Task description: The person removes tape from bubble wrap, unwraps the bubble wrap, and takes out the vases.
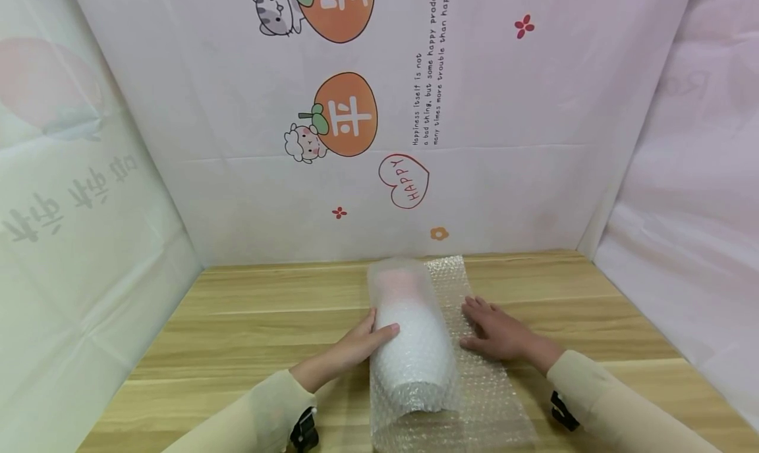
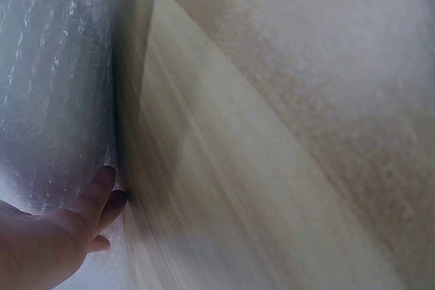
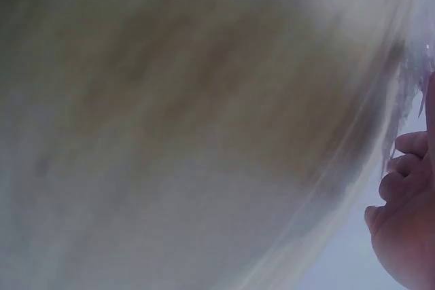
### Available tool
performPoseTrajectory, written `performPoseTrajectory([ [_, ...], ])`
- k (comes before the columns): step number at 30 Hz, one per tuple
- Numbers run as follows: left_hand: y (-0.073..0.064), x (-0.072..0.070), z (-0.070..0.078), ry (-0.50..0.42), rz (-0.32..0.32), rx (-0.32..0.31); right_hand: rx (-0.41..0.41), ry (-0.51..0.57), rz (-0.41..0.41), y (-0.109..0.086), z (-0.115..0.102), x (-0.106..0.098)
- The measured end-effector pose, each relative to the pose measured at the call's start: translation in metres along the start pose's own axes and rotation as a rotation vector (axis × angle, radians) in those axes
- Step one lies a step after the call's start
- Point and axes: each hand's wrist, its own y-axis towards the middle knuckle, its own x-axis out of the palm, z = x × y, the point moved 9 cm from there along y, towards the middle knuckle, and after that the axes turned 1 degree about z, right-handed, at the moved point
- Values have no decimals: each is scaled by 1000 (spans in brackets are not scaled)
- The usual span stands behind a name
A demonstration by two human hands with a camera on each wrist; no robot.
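A white, rounded, long object wrapped in bubble wrap (image 1: pixel 418 347) lies lengthwise on the table, a pinkish patch showing through its far end. Its exact kind is hidden by the layers. My left hand (image 1: pixel 363 341) holds its left side, thumb over the top and fingers low along the edge. The left wrist view shows those fingers (image 2: pixel 95 198) where the bundle (image 2: pixel 54 93) meets the wood. On the right, my right hand (image 1: pixel 495 331) rests on the flat, loose sheet of bubble wrap (image 1: pixel 486 390), fingers extended. Only part of that hand (image 3: pixel 404 202) shows in the right wrist view.
The wood-grain table (image 1: pixel 261 334) extends to both sides of the bundle. A white printed sheet (image 1: pixel 486 196) hangs behind the table's far edge. Further white sheets hang at the left (image 1: pixel 77 268) and right (image 1: pixel 682 255).
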Motion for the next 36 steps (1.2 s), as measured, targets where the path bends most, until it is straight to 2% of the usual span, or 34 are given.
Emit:
performPoseTrajectory([
  [3,0,0,0,1,0,-2,-37,-19,17,1,-4,1],
  [7,1,0,0,-4,1,-1,-43,-5,15,2,-7,2],
  [15,3,0,0,-3,0,4,6,36,-63,4,-4,9],
  [23,2,0,0,0,1,6,-13,33,-91,5,-6,8],
  [32,2,-2,-2,16,9,-20,-8,63,-152,7,-8,6],
  [36,2,-2,1,5,18,3,-7,68,-154,8,-7,6],
])
